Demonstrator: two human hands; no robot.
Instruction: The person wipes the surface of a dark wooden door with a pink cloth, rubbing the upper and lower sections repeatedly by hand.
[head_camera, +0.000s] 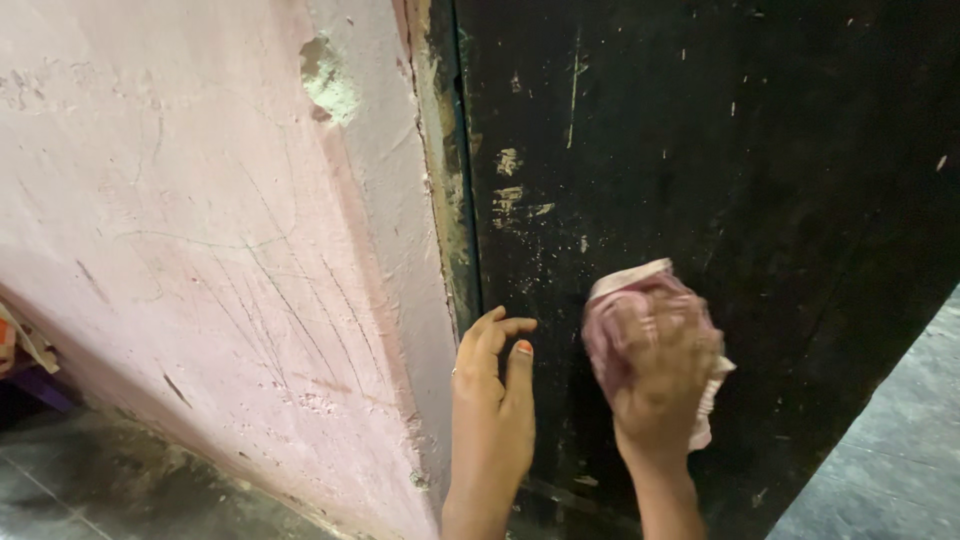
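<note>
cloth, pink and bunched, is pressed flat against the black door under the right hand, fingers closed over it (blurred). left hand braces at the door's edge beside the pink wall, fingers loosely together; firm, even pressure and overlapping strokes would serve best.

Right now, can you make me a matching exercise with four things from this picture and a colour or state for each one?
Things:
1. door
2. wall
3. cloth
4. left hand

States:
A. pink plaster, scratched and chipped
B. pressed on the door under the right hand
C. black, with flaked paint
D. resting at the door's edge, holding nothing

Pairs: 1-C, 2-A, 3-B, 4-D
</note>
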